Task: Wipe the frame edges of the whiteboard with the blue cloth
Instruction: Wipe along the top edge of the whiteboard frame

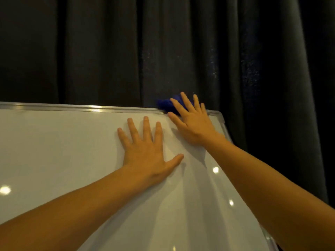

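The whiteboard (63,151) fills the lower left, with a silver metal frame (81,108) along its top edge and down its right side. A bunched blue cloth (165,104) lies on the top frame edge near the right corner. My right hand (192,122) presses on the cloth with straight, spread fingers, covering most of it. Flat on the white surface just below and to the left, my left hand (145,151) rests with fingers spread.
A dark pleated curtain (163,51) hangs close behind the board and fills the whole background. The rounded top right corner of the frame (220,117) lies just right of my right hand. Bright light spots reflect on the board.
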Available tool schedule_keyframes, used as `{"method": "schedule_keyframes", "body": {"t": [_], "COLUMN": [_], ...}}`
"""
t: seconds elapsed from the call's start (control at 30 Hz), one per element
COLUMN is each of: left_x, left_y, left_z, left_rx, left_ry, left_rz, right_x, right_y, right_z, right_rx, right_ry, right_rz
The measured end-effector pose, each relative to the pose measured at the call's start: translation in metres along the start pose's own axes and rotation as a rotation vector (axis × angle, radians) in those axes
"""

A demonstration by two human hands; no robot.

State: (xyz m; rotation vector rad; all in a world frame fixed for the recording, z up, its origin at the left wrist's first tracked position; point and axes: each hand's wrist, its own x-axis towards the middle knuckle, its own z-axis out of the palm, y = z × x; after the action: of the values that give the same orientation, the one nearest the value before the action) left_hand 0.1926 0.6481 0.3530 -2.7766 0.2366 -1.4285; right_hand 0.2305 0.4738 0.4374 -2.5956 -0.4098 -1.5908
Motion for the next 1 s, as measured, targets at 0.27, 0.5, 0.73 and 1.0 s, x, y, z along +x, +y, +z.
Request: {"method": "schedule_keyframes", "body": {"t": [0.27,0.5,0.73,1.0], "left_x": [0.016,0.021,0.032,0.037], "left_y": [0.052,0.062,0.103,0.113], "left_z": [0.004,0.003,0.004,0.022], "left_rx": [0.043,0.053,-0.001,0.018], "left_ry": [-0.003,0.044,0.060,0.112], "left_rz": [-0.052,0.095,0.284,0.370], "right_x": [-0.016,-0.041,-0.122,-0.161], "right_y": [0.056,0.082,0.085,0.064], "right_z": [-0.014,-0.013,-0.023,-0.033], "right_rx": [0.068,0.344,0.495,0.897], "right_ry": [0.028,0.313,0.352,0.111], "right_rz": [-0.140,0.179,0.476,0.847]}}
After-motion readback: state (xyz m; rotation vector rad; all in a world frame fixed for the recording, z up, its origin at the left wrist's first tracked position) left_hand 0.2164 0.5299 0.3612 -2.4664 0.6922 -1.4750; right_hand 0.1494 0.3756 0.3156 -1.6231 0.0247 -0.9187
